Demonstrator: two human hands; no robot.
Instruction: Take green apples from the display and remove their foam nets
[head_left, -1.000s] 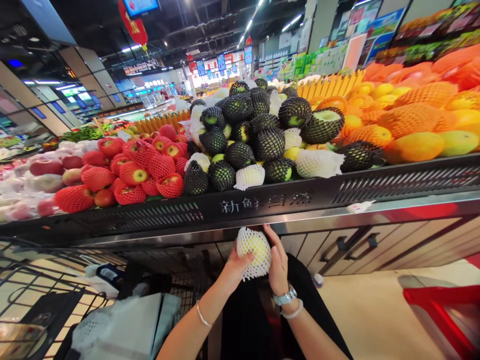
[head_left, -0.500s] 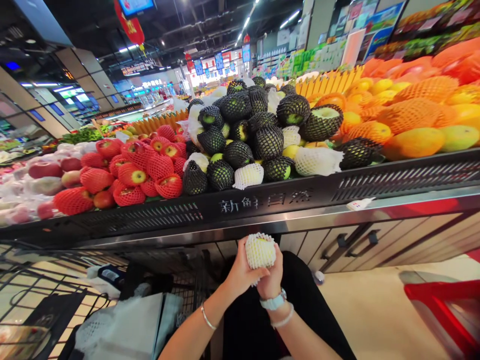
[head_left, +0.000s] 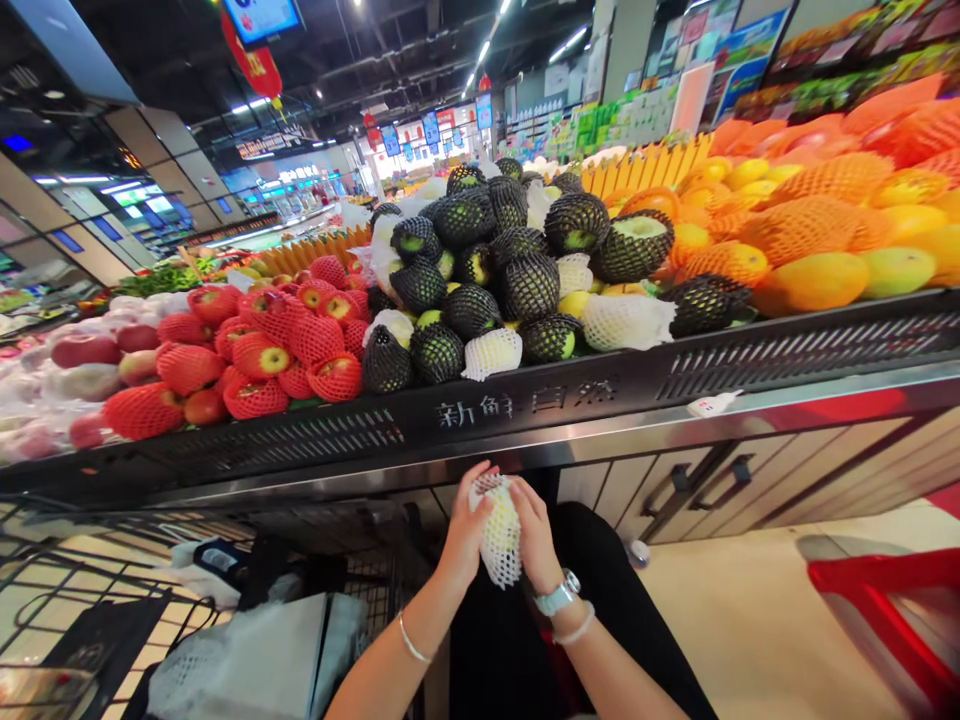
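Head view, sole entry, with all places reckoned from the black rail that fronts the produce display. Principal item: one netted fruit, pale yellow through white foam mesh, located below the rail near its middle, in your two hands and apart from the display. Your left hand: partly closed, fingers curled behind the fruit and thumb laid on the mesh. Your right hand: cupped against the opposite side, fingers bent over the upper part, a silver watch at the wrist. Condition: handling looks partway; the fruit is off the display and gripped, and the mesh is on it, with its lower end hanging loose (whether it is being drawn off or tugged straight, you cannot tell from this). Outstanding, as far as shown: the mesh is neither snug nor fully off, and the fruit is not set down anywhere. Stock behind the rail: red-netted apples left of its middle; black-netted fruit heaped at its middle; a white-netted piece just behind its edge; orange-netted fruit to the right. Below the rail, far left: a wire cart holding a pale box and a black bag, contents not legible. Below the rail, far right: a red frame, partly out of view.
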